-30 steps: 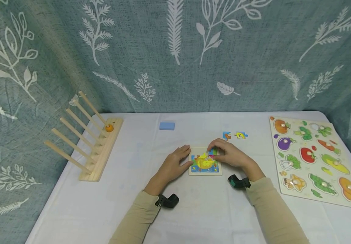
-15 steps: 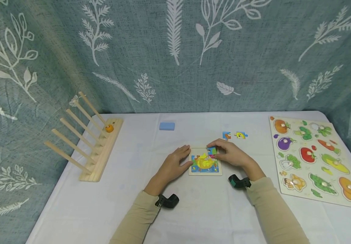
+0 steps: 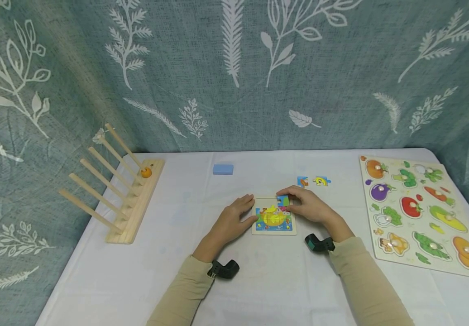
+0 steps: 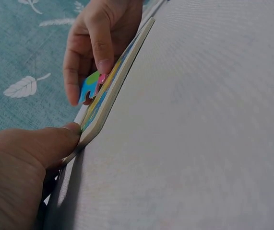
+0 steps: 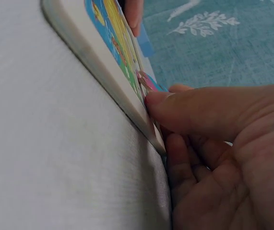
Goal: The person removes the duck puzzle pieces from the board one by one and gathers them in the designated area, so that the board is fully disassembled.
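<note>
A small wooden jigsaw puzzle board [image 3: 274, 232] with a yellow picture on blue lies on the white cloth in the head view. My left hand [image 3: 231, 221] holds it at its left edge, thumb on the rim in the left wrist view. My right hand [image 3: 312, 207] pinches a blue, green and pink puzzle piece [image 4: 89, 87] between thumb and fingers. That piece stands tilted over the board's far right corner in the left wrist view. In the right wrist view, the right thumb hides most of the piece. The board's far left part shows bare wood.
Two loose puzzle pieces [image 3: 321, 181] lie beyond the right hand. A blue block [image 3: 223, 169] is farther back. Left stands a wooden peg rack [image 3: 136, 203] with an orange bead [image 3: 146, 172]. Right lies a large vegetable puzzle board [image 3: 415, 213]. A leaf-patterned curtain [image 3: 234, 104] hangs behind.
The right fingers have shifted slightly over the board's far right corner, and more of the pinched piece shows now. The left hand and board have stayed in place.
</note>
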`<act>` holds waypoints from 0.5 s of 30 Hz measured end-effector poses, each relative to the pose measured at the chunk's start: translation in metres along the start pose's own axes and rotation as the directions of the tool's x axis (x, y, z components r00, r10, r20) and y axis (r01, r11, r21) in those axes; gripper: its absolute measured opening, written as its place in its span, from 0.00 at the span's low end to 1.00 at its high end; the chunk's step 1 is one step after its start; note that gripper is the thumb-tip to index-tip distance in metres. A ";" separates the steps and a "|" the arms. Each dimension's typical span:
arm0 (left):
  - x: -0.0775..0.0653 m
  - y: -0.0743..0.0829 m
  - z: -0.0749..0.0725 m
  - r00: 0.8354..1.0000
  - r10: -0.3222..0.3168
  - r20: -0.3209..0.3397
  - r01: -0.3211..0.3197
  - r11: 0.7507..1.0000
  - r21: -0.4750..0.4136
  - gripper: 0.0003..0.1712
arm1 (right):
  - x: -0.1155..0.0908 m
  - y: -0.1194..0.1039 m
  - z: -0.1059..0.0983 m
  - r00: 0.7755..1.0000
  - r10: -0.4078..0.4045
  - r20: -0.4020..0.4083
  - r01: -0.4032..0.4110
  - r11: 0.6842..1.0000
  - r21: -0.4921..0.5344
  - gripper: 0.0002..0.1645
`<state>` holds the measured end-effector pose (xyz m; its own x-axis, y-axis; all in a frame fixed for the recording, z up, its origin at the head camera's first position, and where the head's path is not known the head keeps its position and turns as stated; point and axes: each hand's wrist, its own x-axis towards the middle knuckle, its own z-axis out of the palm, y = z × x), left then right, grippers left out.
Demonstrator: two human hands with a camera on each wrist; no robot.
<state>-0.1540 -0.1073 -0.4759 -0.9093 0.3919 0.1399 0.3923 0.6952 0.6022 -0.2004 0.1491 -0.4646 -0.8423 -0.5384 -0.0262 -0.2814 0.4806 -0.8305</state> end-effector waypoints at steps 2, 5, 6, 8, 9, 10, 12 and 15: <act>0.000 0.000 0.000 1.000 0.002 -0.001 -0.002 1.000 0.002 0.32 | 0.000 0.000 0.000 1.000 0.005 -0.008 -0.005 1.000 -0.012 0.24; 0.000 -0.001 0.001 1.000 0.008 -0.004 -0.008 1.000 0.001 0.32 | 0.000 -0.001 0.000 0.999 0.021 -0.024 -0.022 1.000 -0.013 0.24; 0.000 -0.001 0.001 1.000 0.009 -0.005 -0.009 1.000 0.001 0.32 | 0.000 -0.001 0.000 0.999 0.027 -0.030 -0.028 1.000 -0.013 0.24; 0.000 -0.001 0.001 1.000 0.012 -0.006 -0.012 1.000 0.003 0.32 | 0.000 -0.001 0.000 0.999 0.036 -0.041 -0.036 0.999 -0.009 0.24; 0.000 -0.001 0.001 1.000 0.012 -0.006 -0.012 1.000 0.003 0.32 | 0.000 0.000 0.000 0.998 0.042 -0.048 -0.042 0.999 -0.006 0.24; 0.000 -0.001 0.001 1.000 0.012 -0.006 -0.012 1.000 0.006 0.32 | 0.000 0.000 0.000 0.998 0.046 -0.052 -0.046 0.999 -0.002 0.24; 0.000 -0.001 0.001 1.000 0.010 -0.006 -0.010 1.000 0.008 0.32 | 0.000 0.001 0.000 0.997 0.050 -0.056 -0.050 0.999 0.005 0.24; -0.001 -0.001 0.001 1.000 0.010 -0.007 -0.010 1.000 0.009 0.32 | 0.000 0.001 0.000 0.996 0.062 -0.066 -0.061 0.998 0.018 0.24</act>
<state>-0.1534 -0.1073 -0.4773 -0.9063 0.3946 0.1513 0.4025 0.6969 0.5936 -0.2011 0.1496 -0.4652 -0.8867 -0.4606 -0.0407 -0.2213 0.5000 -0.8373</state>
